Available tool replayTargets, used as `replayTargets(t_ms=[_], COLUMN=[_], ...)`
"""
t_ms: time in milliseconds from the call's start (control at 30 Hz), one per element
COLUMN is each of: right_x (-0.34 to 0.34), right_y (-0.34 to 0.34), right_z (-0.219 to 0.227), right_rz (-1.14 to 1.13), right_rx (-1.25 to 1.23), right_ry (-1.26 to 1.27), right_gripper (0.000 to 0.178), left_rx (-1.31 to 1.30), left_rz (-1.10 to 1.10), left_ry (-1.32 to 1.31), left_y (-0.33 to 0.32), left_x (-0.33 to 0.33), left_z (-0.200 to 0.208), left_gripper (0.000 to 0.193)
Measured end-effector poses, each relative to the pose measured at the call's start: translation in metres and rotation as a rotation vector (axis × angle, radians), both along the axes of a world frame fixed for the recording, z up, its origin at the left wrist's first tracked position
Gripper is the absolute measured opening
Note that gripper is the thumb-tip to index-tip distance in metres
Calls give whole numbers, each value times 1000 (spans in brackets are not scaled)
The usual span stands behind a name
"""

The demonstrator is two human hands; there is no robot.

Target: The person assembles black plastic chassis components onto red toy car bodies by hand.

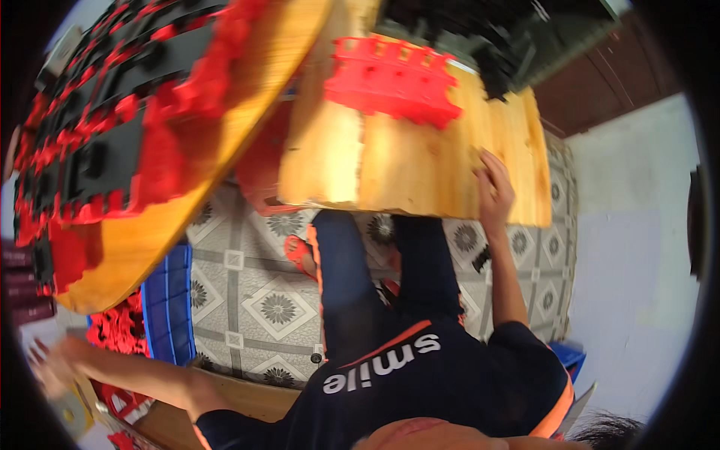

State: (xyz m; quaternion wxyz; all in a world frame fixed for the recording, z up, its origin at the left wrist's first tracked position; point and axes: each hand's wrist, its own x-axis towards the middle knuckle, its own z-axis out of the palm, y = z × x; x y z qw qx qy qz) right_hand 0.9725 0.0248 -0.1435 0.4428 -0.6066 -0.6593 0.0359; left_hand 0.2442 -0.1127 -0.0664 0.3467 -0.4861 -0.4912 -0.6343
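My right hand (495, 189) is at the front right of the small wooden table (420, 169), its fingers loosely bent and apart with nothing visible in them. Beyond it on the tabletop lies a red plastic part (394, 81) with notched edges and a row of holes. Out at the far left, my left hand (51, 367) is smeared by motion, so its fingers and anything in them are unclear. It is nearest to a blue crate (169, 304), beside which a pile of red plastic parts (120, 326) shows.
Rows of red and black assembled pieces (109, 146) cover the rounded wooden table (255, 120) at left. A dark green crate (559, 52) of black parts (491, 67) stands at the back right. A black piece (481, 259) lies on the tiled floor (277, 307). A wall (634, 225) bounds the right.
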Motion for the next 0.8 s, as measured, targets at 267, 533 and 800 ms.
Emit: replayTargets(t_ms=[267,533,800], right_x=[-18,24,77], right_y=[111,100,3], right_z=[-25,-31,21], right_rz=[-20,301,458], right_rx=[103,-166,30], right_ry=[283,790,116], right_gripper=[42,23,23], left_rx=[-520,-793,-793], left_rz=[-689,-442,-1413], left_ry=[-14,487,-628], left_y=[121,247,183], left_x=[459,576,643], left_z=[-29,-89,-46], left_gripper=[37,53,100])
